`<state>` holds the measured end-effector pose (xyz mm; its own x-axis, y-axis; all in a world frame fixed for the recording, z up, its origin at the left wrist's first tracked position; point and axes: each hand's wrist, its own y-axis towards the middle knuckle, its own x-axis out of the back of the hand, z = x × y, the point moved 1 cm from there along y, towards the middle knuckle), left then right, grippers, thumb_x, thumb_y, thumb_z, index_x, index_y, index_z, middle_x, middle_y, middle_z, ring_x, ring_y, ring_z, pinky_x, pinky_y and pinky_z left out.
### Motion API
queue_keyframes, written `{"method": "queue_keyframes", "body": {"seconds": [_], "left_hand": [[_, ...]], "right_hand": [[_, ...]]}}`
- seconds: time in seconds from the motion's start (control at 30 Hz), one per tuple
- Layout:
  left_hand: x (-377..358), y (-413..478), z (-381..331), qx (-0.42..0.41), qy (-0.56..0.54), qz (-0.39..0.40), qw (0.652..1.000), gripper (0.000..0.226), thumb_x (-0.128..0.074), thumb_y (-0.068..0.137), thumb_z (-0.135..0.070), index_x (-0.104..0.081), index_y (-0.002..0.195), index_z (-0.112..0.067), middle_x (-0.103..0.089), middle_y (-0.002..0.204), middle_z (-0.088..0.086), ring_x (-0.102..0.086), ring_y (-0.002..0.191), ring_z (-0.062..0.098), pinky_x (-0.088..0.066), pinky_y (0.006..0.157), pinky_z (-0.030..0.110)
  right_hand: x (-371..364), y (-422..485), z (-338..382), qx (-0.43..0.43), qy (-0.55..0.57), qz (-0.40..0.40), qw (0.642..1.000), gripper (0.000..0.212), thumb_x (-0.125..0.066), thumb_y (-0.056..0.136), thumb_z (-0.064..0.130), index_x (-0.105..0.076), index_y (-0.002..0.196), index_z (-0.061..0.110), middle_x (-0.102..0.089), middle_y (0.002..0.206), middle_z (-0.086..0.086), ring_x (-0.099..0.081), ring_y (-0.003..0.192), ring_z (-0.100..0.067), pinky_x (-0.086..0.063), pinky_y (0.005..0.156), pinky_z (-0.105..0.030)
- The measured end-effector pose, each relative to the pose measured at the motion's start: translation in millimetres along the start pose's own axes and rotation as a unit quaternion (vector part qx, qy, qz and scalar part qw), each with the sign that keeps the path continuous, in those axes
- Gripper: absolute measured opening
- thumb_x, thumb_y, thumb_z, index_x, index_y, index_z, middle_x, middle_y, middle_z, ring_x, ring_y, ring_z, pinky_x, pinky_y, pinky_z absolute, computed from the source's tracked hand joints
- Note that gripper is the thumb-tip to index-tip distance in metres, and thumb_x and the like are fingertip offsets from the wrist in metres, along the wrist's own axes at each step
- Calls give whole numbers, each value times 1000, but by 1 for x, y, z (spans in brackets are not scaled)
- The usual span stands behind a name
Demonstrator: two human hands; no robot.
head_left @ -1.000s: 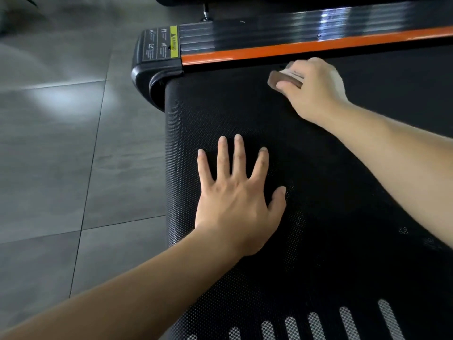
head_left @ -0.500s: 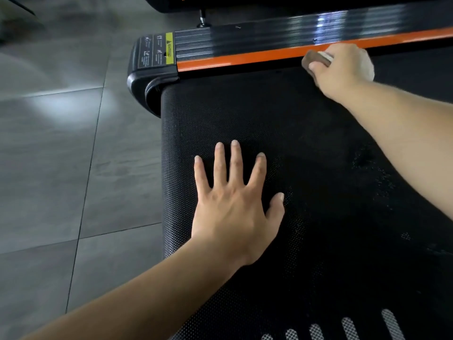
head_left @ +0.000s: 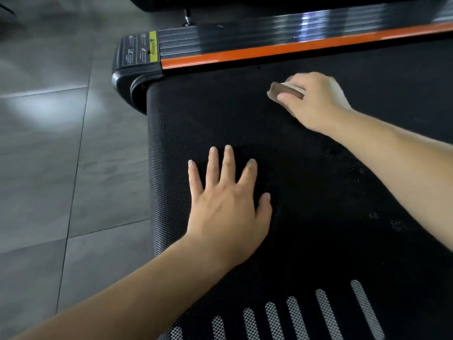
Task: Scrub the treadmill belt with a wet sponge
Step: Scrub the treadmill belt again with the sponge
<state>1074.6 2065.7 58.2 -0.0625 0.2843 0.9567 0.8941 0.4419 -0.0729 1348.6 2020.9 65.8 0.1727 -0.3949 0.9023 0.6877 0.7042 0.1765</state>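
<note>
**A:** Where's the sponge (head_left: 282, 90) right now?

**B:** In the right hand (head_left: 316, 101). The fingers curl over its top and the thumb runs along the near edge, pressing it down on the treadmill belt (head_left: 208, 114). It sits towards the far side, near the orange side rail (head_left: 294, 49) but not touching it.

**A:** And the left hand (head_left: 228, 207)?

**B:** It lies flat on the belt, palm down with the fingers spread, and grips nothing. It's close to the belt's rounded end, well apart from the sponge. I'd say it is bracing the person, perhaps also stopping the belt from sliding.

**A:** So which step is this?

**B:** The scrubbing itself, by my reading, with the sponge in full contact mid-stroke. Some of the belt looks darker, which may be damp, but I can't tell for sure.

**A:** What does the next move call for?

**B:** Probably firm downward pressure while dragging the sponge across the textured surface in overlapping passes. The strip beside the rail and the near part by the white stripes (head_left: 296, 315) also need covering, and the left hand will have to shift for the patch beneath it to be scrubbed.
</note>
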Motion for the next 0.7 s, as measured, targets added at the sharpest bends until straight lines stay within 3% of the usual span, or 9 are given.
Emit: {"method": "queue_keyframes", "body": {"seconds": [0.1,0.17,0.37,0.53,0.7], "left_hand": [[-9,-15,-20,-1,-18,23,1000,68,-23,103,-59,-5,162,-29,18,170,10,31,152,28,21,120,58],[-17,-19,-24,2,-5,1,1000,73,-21,101,-60,-5,163,-26,16,170,14,30,153,30,21,120,59],[-24,-19,-25,8,61,3,998,75,-14,100,-64,1,162,-26,16,170,15,26,154,33,15,121,62],[-26,-19,-28,13,80,5,997,77,-12,99,-66,0,162,-26,12,170,16,22,155,34,13,121,63],[-25,-18,-30,18,87,5,996,78,-8,97,-69,-1,163,-28,10,170,16,19,156,35,12,121,64]], "right_hand": [[16,-5,-16,-30,-31,-24,999,22,-60,96,44,-68,106,27,-66,102,0,-61,94,-25,-44,75,-34],[18,-8,-16,-79,-43,-67,994,28,-59,95,45,-69,110,23,-69,105,-4,-63,99,-31,-45,76,-35],[12,-67,1,43,3,25,999,18,-60,95,45,-67,101,30,-60,95,2,-58,84,-22,-48,71,-38],[33,-69,-25,-66,-30,-49,996,25,-58,95,46,-67,106,25,-64,101,-4,-61,93,-29,-42,71,-35],[32,-122,-11,46,6,36,998,16,-61,95,46,-66,97,31,-57,89,3,-56,81,-19,-47,66,-36]]}}
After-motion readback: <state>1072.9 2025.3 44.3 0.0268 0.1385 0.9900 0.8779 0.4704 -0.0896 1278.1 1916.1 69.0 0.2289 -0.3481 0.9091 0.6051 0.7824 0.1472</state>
